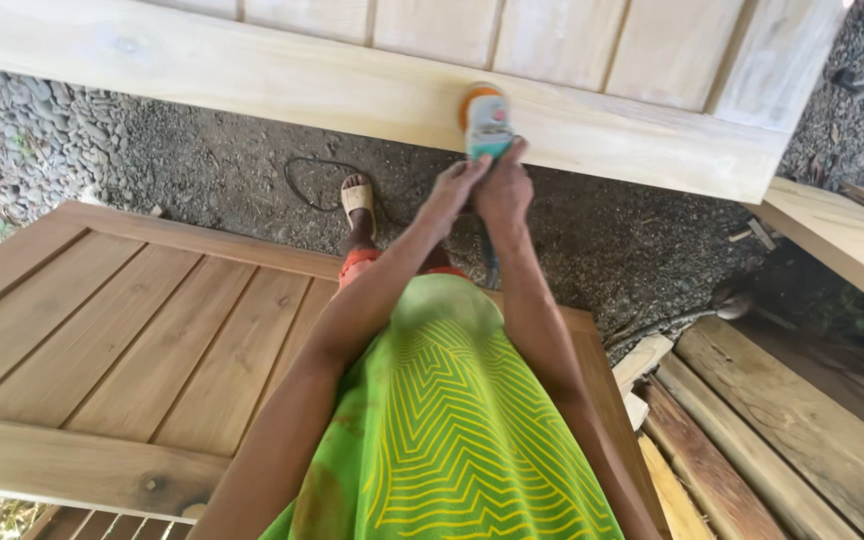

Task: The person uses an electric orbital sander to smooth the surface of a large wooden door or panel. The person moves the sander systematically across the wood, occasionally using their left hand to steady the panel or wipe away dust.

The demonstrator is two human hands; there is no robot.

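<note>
Sander: a teal and orange power sander (487, 121) sits at twelve o'clock from the hands, its pad pressed against the lower rail of a pale wooden door (372, 90).
Right hand: the right hand (504, 190) is clenched around the rear of the sander, fingertips reaching up onto its body.
Left hand: the left hand (455, 192) is wrapped on the same tool, touching the right hand at its nine o'clock side; both arms run straight out from the body.
Pale door: unfinished, light planks, spanning the top of the view from ten to two o'clock, tilted down toward the right.
Brown door: a darker panelled door (122, 340) lies flat at eight o'clock, slats running diagonally.
Cord: a thin black cable (312, 180) loops on the gravel ground (202, 170) at eleven o'clock of the hands.
Foot: one sandalled foot (357, 200) stands on the gravel, just left of the hands.
Clothing: a green garment with yellow zigzag lines (442, 430) fills six o'clock.
Timber: rough planks (772, 420) stacked at four o'clock.
</note>
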